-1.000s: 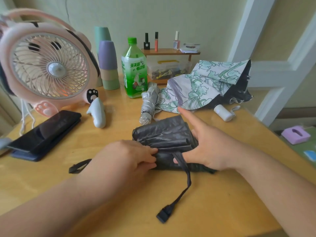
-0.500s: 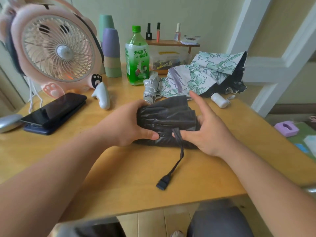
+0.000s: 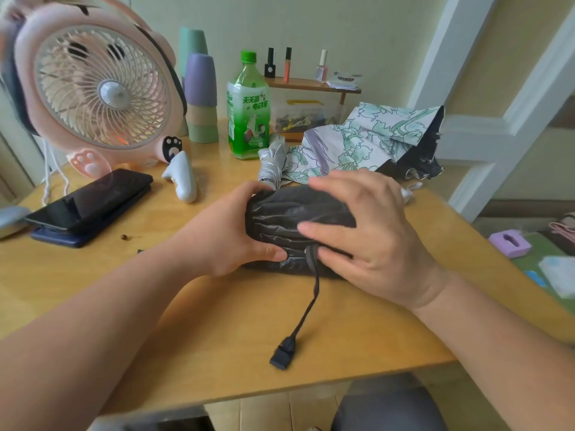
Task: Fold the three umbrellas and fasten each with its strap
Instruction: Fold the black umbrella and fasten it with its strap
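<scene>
While it lies lengthwise at the middle of the pale wooden table (image 3: pixel 186 337), the black crinkled-fabric umbrella (image 3: pixel 280 219) is gathered into a short, thick roll, with its pleats running left to right and its surface creased and faintly glossy. The left hand (image 3: pixel 230 231) grips the roll's left end, fingers curled over the top and thumb on the near face. The right hand (image 3: pixel 373 237) lies across the right half with fingers spread and nearly straight, pressing rather than clasping. Its thumb sits just beside the root of the narrow black strap (image 3: pixel 306 312). The strap is unfastened and trails toward the table's near edge, ending in a flat tab. Behind the roll lie a green-and-white floral umbrella (image 3: pixel 373 132), loosely heaped, and a gathered silver umbrella (image 3: pixel 273 160).
</scene>
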`<state>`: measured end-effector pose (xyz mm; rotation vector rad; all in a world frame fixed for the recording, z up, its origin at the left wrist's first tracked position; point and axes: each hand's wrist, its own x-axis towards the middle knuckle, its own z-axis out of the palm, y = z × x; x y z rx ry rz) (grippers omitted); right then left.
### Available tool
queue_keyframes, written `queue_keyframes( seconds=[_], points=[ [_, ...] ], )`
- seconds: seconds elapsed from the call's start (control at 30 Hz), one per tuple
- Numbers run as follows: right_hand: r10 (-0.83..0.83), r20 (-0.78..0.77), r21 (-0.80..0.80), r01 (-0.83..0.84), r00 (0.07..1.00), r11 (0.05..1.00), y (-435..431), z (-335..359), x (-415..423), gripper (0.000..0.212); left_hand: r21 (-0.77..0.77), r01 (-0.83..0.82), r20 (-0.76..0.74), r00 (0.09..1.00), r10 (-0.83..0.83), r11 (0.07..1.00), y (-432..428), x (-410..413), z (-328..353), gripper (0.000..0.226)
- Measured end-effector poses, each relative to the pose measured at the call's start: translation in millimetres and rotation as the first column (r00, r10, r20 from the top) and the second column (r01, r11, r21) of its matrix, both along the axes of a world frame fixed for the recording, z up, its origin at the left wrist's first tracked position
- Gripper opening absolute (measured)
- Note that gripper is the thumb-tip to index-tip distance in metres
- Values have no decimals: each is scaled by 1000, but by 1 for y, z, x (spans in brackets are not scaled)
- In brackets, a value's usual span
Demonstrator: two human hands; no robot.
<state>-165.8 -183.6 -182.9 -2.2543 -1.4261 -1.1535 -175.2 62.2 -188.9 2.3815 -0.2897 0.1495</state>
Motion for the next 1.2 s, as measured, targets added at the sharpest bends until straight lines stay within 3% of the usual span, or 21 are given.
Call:
queue_keyframes(
  seconds=[0.03, 0.1, 0.2, 0.33, 0.43, 0.53, 0.63, 0.9, 1.0, 1.1, 1.2],
  points=[
    [53, -6, -36, -54, 999, 998, 1, 0, 2, 16, 1, -1, 0, 1000, 1, 1000, 0, 0, 0, 98],
    [69, -75, -95, -76, 995, 992, 3, -4, 9, 10, 5, -4, -1, 1000, 4, 1000, 0, 0, -1, 98],
    [67, -376, 19, -65, 924, 998, 4, -7, 19, 10, 4, 0, 0, 1000, 0, 1000, 1, 0, -2, 99],
    [121, -730, 233, 79, 673, 969, 8, 0, 33, 6, 1, -8, -6, 1000, 8, 1000, 1, 1, -2, 100],
    [123, -874, 201, 119, 470, 972, 9, 3, 48, 5, 1, -15, -9, 1000, 15, 1000, 0, -1, -2, 101],
    [103, -935, 162, 150, 339, 975, 11, -3, 55, 10, -24, -14, -25, 1000, 13, 1000, 1, -4, -2, 103],
    [79, -942, 156, 217, 327, 964, 8, -16, 57, 17, -43, -9, -50, 999, 7, 999, 1, -7, -3, 105],
    [143, -929, 225, 214, 342, 951, 5, -23, 58, 20, 35, -54, -91, 994, 57, 998, -7, -9, 1, 118],
    [108, -928, 199, 229, 356, 953, 7, -7, 59, 11, -33, -74, -86, 994, 71, 997, -11, -12, 0, 118],
    [46, -923, 144, 233, 382, 962, 13, 10, 61, 16, -97, -128, -49, 991, 123, 987, -16, -19, -3, 109],
    [17, -937, 116, 265, 349, 957, 20, 5, 63, 17, -124, -164, -50, 986, 159, 979, -21, -25, -4, 106]
  ],
)
